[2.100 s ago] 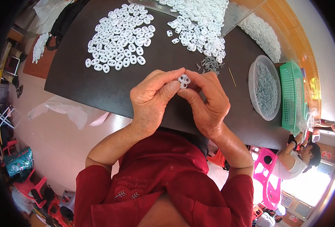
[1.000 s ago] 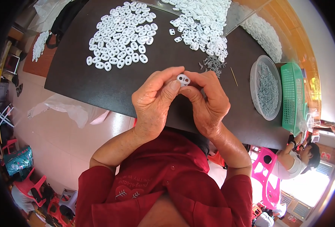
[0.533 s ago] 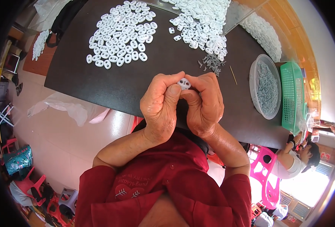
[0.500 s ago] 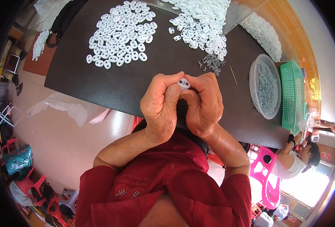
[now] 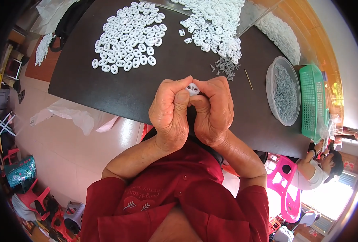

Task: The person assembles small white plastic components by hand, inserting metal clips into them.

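Between both hands, over the near part of the dark table, is a small white oval plastic piece with two holes (image 5: 193,89). My left hand (image 5: 171,113) pinches it with thumb and forefinger from the left. From the right, the thumb and forefinger of my right hand (image 5: 214,111) press on the same piece. My fingers cover part of its edge. Farther off lie many similar white oval pieces (image 5: 126,40), spread flat at the left. A heap of white pieces (image 5: 215,30) sits right of them, with small grey plastic parts (image 5: 226,66) at its near end.
To the right stand a clear round tub (image 5: 271,90) of grey parts and a green basket (image 5: 310,101). A thin yellowish stick (image 5: 248,79) lies on the table (image 5: 118,90). Pink chair (image 5: 286,185) and another person (image 5: 314,171) are at lower right. Plastic sheeting (image 5: 78,115) hangs left.
Both hands have shifted slightly to the left with the white oval piece still pinched between them. The piles on the table look the same.
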{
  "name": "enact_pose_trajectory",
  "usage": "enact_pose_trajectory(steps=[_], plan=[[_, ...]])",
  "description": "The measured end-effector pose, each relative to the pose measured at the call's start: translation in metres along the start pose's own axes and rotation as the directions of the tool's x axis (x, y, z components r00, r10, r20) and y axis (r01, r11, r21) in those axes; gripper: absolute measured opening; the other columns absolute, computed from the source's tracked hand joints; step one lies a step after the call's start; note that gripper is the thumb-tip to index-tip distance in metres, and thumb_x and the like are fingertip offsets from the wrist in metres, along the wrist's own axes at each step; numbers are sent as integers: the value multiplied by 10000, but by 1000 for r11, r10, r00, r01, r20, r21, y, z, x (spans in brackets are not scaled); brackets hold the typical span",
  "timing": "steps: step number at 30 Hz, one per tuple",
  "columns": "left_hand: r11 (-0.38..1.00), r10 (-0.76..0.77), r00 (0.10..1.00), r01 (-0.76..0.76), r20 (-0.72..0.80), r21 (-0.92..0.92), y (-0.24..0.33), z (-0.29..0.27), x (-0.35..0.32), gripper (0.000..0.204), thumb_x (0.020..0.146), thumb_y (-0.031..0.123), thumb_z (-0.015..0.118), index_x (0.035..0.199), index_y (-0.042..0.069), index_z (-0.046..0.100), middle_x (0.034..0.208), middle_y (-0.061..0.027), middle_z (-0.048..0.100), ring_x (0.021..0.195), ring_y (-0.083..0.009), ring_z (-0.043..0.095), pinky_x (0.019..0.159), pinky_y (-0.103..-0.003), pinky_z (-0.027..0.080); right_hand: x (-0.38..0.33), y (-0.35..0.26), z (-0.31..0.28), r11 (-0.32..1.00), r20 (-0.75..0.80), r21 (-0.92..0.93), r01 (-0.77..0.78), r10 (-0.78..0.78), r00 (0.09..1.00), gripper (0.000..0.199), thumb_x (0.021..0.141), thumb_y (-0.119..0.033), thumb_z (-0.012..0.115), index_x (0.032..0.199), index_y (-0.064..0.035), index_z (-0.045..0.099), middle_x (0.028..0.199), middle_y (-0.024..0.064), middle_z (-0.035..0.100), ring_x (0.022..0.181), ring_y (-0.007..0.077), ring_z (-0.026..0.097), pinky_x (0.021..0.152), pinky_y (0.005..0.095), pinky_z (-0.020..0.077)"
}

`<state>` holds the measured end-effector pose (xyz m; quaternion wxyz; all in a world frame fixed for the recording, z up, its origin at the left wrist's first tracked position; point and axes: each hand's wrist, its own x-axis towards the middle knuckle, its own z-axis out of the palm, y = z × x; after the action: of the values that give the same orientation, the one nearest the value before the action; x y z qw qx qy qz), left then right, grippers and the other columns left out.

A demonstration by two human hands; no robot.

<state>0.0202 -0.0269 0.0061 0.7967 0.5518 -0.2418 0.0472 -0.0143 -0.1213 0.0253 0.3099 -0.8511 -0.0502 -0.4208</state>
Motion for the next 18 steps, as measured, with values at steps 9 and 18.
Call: enact_pose_trajectory(steps=[9,18], plan=[[993,76,996,-71,-39,98,-6,2,-2,100,910,2,531,971,-37,600,734,-34,479,598,-93,426,506,-218,356,-5,-1,1,1000,-15,9,-10,10,1000,173,789,31,612,958,20,573,752,83,534,647,219,479,558,309,404],[997,26,1000,-25,-9,77,-5,8,7,100,911,-10,516,953,-30,604,752,-41,520,624,-96,462,529,-225,375,-1,5,-4,1000,-21,10,-12,12,1000,166,753,49,631,909,19,584,732,87,537,639,223,488,553,313,408]])
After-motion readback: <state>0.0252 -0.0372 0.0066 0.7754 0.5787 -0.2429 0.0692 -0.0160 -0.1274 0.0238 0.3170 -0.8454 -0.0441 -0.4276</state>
